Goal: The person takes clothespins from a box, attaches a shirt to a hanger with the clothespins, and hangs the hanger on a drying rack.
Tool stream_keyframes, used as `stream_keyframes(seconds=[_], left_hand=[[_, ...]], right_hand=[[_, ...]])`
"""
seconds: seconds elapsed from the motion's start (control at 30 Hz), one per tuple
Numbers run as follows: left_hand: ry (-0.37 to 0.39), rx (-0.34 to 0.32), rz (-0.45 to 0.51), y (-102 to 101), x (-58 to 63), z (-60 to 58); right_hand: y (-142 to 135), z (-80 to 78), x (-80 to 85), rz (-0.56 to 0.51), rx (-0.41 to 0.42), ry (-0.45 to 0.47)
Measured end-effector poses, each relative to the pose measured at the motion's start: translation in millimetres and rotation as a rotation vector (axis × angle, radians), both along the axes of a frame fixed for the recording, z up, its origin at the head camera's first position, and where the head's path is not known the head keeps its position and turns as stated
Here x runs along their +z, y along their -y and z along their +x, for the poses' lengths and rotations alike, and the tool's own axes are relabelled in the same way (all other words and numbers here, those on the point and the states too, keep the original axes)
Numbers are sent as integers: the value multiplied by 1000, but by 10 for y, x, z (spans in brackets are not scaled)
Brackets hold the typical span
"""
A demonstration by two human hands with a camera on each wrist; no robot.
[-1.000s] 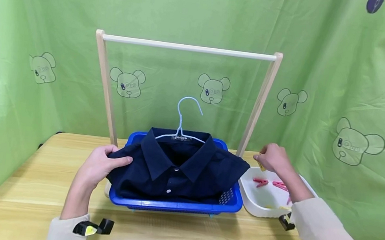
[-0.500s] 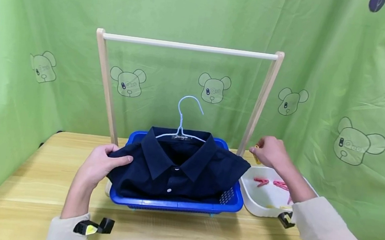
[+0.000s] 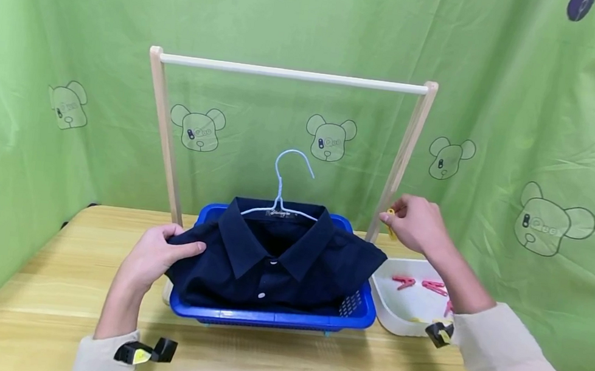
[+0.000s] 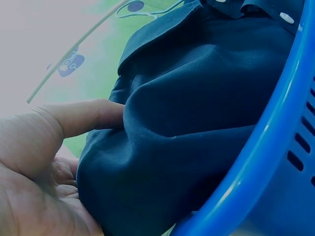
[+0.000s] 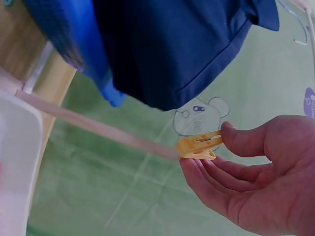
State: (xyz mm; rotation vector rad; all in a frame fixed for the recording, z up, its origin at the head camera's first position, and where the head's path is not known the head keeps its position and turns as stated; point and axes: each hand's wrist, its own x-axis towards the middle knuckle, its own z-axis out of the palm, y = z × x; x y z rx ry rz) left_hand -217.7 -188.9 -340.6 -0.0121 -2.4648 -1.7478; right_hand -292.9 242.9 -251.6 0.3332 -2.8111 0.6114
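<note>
A dark navy collared shirt (image 3: 286, 282) lies on a blue plastic basket (image 3: 271, 318), with a pale wire hanger (image 3: 279, 189) inside its collar, hook upward. My left hand (image 3: 154, 255) pinches the shirt's shoulder at the left; in the left wrist view the thumb presses on the cloth while the other fingers are partly hidden behind it. Right of the shirt, my right hand (image 3: 417, 223) is raised above a white tray. Between its thumb and fingers it pinches a yellow clothespin (image 5: 199, 145), apart from the shirt's right shoulder in the right wrist view.
A wooden rack with a white crossbar (image 3: 293, 74) stands around the basket. In the white tray (image 3: 389, 318) at the right lie red clothespins (image 3: 403, 282) and yellow ones, partly behind the right arm. Green printed curtains enclose the wooden table (image 3: 255, 364).
My right hand has risen from over the tray and shifted slightly left with the yellow clothespin, which has turned more upright. The left hand and the shirt stay as they were.
</note>
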Motion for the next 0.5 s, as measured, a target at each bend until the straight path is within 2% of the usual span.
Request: stream_keyframes(seconds=[0.23,0.5], left_hand=[[1,3,3,-13,1,-1],[-6,4,5,-9,22,15]], right_hand=[[124,83,95,-12,11,-24],[298,173,186,-74,31,-52]])
